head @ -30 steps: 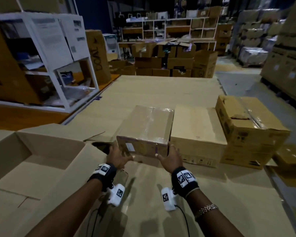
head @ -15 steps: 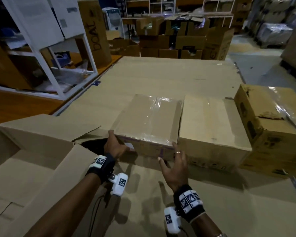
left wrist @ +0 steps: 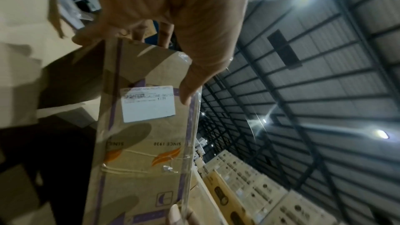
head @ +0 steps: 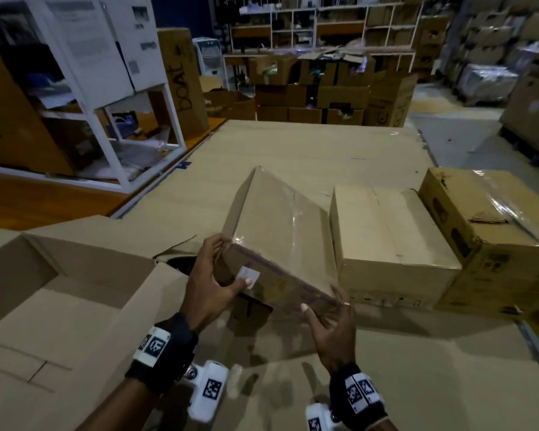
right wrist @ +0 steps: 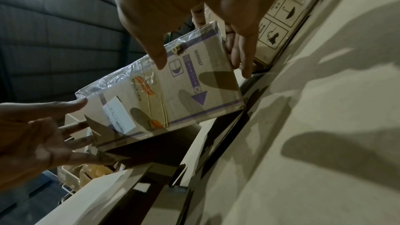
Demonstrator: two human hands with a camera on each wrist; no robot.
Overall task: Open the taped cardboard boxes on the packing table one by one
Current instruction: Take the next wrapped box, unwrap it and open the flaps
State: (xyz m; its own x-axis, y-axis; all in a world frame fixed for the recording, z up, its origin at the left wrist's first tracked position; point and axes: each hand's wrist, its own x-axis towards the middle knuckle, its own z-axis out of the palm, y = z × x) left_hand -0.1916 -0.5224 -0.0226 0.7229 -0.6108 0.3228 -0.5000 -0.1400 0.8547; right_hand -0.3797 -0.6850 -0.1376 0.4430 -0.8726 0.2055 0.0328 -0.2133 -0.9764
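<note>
Lifted since a moment ago, the taped box (head: 277,231) is now tilting above the packing table (head: 308,150), long axis pointing away, far end higher; left hand (head: 210,279) and right hand (head: 333,329) are gripping its near corners.

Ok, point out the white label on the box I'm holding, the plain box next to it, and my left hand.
white label (left wrist: 148,103), left wrist view, its blank middle.
plain box (head: 383,225), head view, its top face.
left hand (head: 207,287), head view, back of the hand.
</note>
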